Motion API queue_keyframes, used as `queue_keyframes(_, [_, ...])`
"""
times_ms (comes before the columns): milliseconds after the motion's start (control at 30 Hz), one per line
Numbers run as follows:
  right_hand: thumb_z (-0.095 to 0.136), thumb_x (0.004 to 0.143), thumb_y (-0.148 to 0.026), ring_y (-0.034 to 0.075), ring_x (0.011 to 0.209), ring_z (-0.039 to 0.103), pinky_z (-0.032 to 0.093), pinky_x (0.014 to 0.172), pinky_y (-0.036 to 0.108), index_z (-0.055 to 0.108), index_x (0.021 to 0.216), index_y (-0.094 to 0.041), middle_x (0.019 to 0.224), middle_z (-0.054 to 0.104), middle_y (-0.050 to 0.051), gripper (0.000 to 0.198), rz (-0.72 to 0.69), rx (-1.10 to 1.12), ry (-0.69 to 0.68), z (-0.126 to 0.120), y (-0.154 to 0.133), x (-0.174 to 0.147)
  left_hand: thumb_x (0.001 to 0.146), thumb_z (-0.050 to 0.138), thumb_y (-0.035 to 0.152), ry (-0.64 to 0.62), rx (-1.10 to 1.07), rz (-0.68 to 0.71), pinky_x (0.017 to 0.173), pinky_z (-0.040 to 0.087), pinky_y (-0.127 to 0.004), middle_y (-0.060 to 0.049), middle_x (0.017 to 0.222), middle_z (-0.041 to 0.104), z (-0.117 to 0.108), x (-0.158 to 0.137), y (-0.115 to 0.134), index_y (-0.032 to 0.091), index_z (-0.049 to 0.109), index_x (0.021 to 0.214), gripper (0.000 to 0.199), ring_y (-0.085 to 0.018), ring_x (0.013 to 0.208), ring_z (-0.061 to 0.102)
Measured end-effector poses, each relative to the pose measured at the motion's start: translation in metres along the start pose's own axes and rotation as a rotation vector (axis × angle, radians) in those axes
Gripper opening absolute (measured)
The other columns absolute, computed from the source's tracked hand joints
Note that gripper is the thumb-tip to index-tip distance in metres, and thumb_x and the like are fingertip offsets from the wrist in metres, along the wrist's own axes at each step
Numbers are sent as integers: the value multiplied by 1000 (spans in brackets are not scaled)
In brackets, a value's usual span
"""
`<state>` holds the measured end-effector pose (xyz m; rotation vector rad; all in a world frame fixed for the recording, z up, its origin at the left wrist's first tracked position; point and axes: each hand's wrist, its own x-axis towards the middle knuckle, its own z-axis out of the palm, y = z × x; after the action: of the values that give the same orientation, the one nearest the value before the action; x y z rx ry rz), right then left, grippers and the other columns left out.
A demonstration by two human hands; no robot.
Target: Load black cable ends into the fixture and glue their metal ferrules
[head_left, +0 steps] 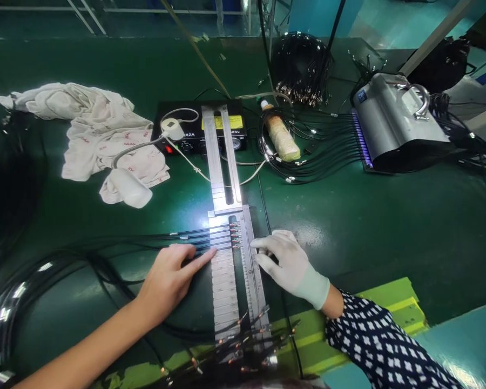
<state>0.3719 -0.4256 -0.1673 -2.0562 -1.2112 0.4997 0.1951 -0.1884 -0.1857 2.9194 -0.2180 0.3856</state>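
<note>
A slotted metal fixture (pixel 224 281) lies lengthwise on the bench, with several thin black cables (pixel 221 233) laid across its grooves. Their bare copper-coloured ends sit over the slot near the right-hand metal bar (pixel 248 232). My left hand (pixel 172 275) is bare; its index finger stretches out and rests on the fixture at the lowest laid cable, the thumb lying above. My right hand (pixel 285 262), in a white glove, has its index fingertip at the right edge of the bar, thumb apart below. Nothing visible is held in it. More loose cable ends (pixel 235 351) cross the fixture's near end.
Behind the fixture stand a black control box (pixel 186 127), a lamp head (pixel 132 188) on a bent neck, and a white cloth (pixel 93 135). Further right are a wrapped bottle (pixel 281 135), cable coils (pixel 302 65) and a metal housing (pixel 400 124) with purple light. Cable bundles (pixel 20 302) lie left.
</note>
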Motion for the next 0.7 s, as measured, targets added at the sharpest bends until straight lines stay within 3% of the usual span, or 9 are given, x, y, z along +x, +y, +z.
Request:
queue_keyframes(200, [58,95,-22,17,86,58,36,97,38,63,107,-28,81,65,-4,15,31,-15,31,2,1,2,95,38,10,-68,67,-40,63,37,-30,-6,89,58,4,-3,8,18,46,138,44,-18,75,47])
queue_keyframes(333, [59,94,-20,18,89,58,37,97,39,63,109,-27,83,65,-3,18,1,-43,64,6,3,0,98,36,15,-134,-140,-129,74,40,-31,-5,96,60,-12,0,15,23,46,136,40,-18,84,53])
queue_keyframes(467, [57,93,-19,18,87,58,37,99,40,63,111,-26,81,64,-2,20,-42,-61,80,8,5,-3,98,44,29,-426,-511,-172,82,44,-28,-4,102,60,-47,-14,31,24,52,121,25,-17,94,55])
queue_keyframes(567, [57,93,-19,18,89,59,36,100,40,63,110,-26,83,65,-2,19,-39,-64,81,8,6,-2,96,49,31,-638,-543,-165,81,45,-26,-3,104,59,-64,-31,35,27,58,108,16,-17,96,55])
queue_keyframes(700, [56,94,-20,19,89,59,37,100,41,63,110,-26,84,65,-2,19,-25,-64,69,8,6,-1,95,45,20,-627,-487,-207,80,44,-26,-3,97,59,-67,-44,27,26,59,100,16,-17,90,56])
